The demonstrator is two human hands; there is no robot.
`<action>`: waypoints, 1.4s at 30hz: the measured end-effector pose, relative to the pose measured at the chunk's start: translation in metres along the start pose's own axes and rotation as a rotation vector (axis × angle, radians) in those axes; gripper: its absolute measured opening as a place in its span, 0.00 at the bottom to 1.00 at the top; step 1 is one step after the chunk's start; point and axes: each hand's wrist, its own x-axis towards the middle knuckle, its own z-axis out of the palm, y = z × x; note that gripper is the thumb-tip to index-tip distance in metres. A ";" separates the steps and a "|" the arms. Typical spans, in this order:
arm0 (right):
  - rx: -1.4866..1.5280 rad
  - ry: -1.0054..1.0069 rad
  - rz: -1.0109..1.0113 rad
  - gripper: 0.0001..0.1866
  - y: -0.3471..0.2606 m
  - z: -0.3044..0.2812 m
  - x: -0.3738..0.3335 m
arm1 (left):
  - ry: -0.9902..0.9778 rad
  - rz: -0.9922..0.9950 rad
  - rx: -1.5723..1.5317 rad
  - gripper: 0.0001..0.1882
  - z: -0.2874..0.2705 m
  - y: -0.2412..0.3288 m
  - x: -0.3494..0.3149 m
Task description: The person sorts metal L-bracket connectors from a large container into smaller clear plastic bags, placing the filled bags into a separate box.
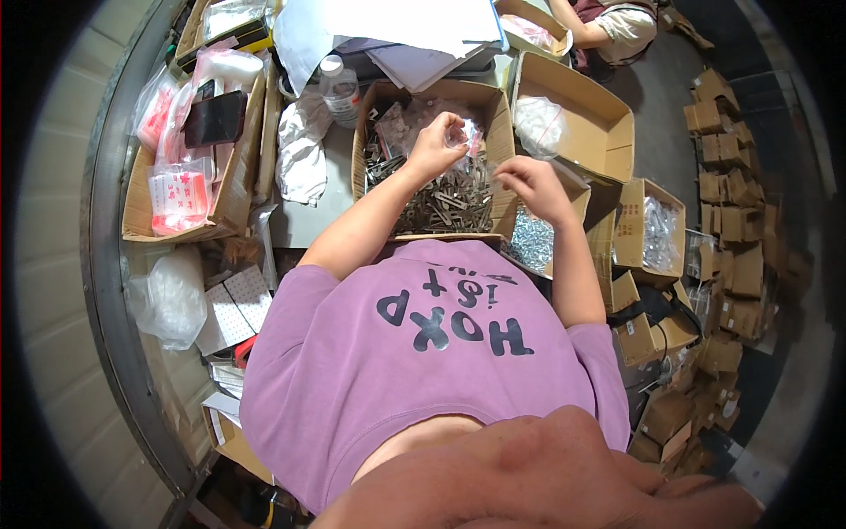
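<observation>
My left hand (437,145) is over a cardboard box (504,123) of loose metal parts (448,204), its fingers closed round a small clear plastic bag (470,141). More clear bags (397,132) lie on the metal pieces toward the far side of that box. To the right, my right hand (536,187) hovers near the box's right wall, thumb and fingers pinched together. Whatever is between those fingertips is too small to make out. Below this hand stands a box of small silvery screws (532,240), partly covered by my forearm.
A carton (589,115) holding a bag of white pieces (540,125) stands at the far right. Left are a water bottle (340,93), a white cloth (302,150) and a carton with a dark phone (216,119). Another person's arm (582,31) shows at the top right.
</observation>
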 end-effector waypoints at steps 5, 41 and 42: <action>0.153 0.395 0.033 0.08 0.012 0.008 0.003 | -0.241 -0.022 -0.021 0.19 0.004 0.002 -0.005; -0.561 0.061 0.329 0.10 0.146 0.025 -0.067 | -0.485 -0.228 -0.522 0.25 0.024 0.006 -0.020; -0.563 0.060 0.327 0.10 0.146 0.027 -0.067 | -0.486 -0.232 -0.498 0.25 0.023 0.008 -0.020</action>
